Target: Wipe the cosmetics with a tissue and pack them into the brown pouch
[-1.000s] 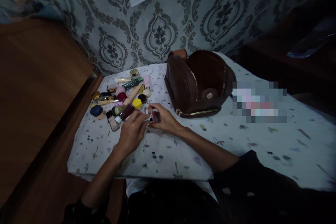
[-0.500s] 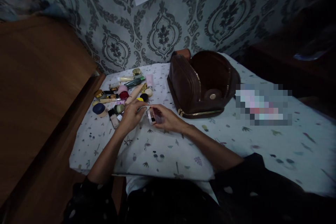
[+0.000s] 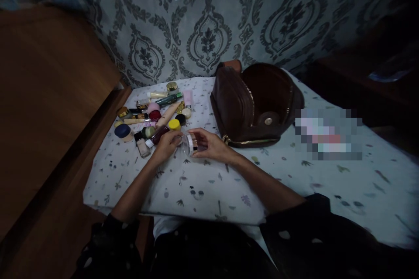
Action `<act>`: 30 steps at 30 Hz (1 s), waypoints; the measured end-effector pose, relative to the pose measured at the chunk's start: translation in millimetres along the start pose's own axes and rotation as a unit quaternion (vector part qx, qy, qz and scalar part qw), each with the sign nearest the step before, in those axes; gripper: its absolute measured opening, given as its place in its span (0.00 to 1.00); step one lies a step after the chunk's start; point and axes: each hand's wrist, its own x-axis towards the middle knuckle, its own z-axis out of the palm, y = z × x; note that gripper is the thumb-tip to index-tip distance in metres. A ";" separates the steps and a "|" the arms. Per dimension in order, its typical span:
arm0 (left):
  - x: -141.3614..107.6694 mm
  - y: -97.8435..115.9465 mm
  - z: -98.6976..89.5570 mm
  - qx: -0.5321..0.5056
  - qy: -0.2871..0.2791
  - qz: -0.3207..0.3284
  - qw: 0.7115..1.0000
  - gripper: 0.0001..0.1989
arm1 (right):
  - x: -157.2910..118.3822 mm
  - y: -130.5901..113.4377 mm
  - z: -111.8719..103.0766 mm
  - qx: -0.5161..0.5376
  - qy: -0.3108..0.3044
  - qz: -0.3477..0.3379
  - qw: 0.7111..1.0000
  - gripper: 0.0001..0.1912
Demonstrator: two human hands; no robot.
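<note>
My right hand (image 3: 212, 144) is closed around a small cosmetic container (image 3: 193, 143) with a white and copper-coloured band, held sideways above the cloth. At its left end is a clear, see-through part. My left hand (image 3: 166, 146) pinches a clear plastic piece (image 3: 178, 140) beside that end; whether the two parts touch I cannot tell. Just beyond my left fingers stand a yellow-lidded jar (image 3: 174, 124) and a dark red bottle (image 3: 159, 134) lying down. A nail polish bottle (image 3: 142, 145) with a black cap lies left of that hand.
A brown leather bag (image 3: 258, 109) stands unzipped at the back right. Cosmetics spread at the left include a blue-lidded jar (image 3: 123, 131), a pink tube (image 3: 187, 98) and a green tube (image 3: 168, 99). A wooden cabinet (image 3: 55, 96) borders the table's left side; patterned wallpaper is behind.
My hands have drawn slightly apart, and the container has turned so its clear end shows. My left hand has shifted a little, uncovering the dark red bottle and yellow lid.
</note>
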 end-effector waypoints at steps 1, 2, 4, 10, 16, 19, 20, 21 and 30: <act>-0.3 -1.6 0.2 -0.018 0.000 -0.009 1.000 0.08 | 0.3 0.0 0.2 0.010 0.005 0.008 1.000 0.39; -0.7 -2.9 0.4 -0.032 -0.003 -0.015 0.999 0.08 | 0.6 0.0 0.3 0.019 0.010 0.016 1.000 0.39; -2.0 -4.8 0.9 -0.059 -0.015 -0.024 0.998 0.08 | 1.1 0.3 0.2 0.036 0.021 0.026 0.999 0.40; -4.9 -4.4 0.4 -0.131 -0.027 -0.046 0.990 0.11 | 1.7 -0.8 1.1 0.069 0.032 0.027 0.997 0.40; 2.5 12.2 -10.1 -0.053 0.004 0.037 0.998 0.08 | 0.2 -0.5 5.9 0.028 0.005 0.048 0.998 0.42; 1.5 30.3 -16.1 0.043 0.004 0.106 0.993 0.09 | 0.4 0.4 7.0 -0.003 0.019 0.056 0.998 0.42; -0.4 37.2 -17.6 0.071 0.001 0.121 0.990 0.10 | 0.5 0.2 7.0 -0.011 0.025 0.056 0.998 0.41; -3.0 44.1 -18.6 0.096 0.001 0.132 0.987 0.11 | 0.6 -0.2 7.0 -0.019 0.030 0.054 0.998 0.40; -32.8 72.6 -15.4 0.243 0.009 0.140 0.960 0.14 | -0.8 -1.9 7.1 -0.148 0.052 -0.009 0.988 0.38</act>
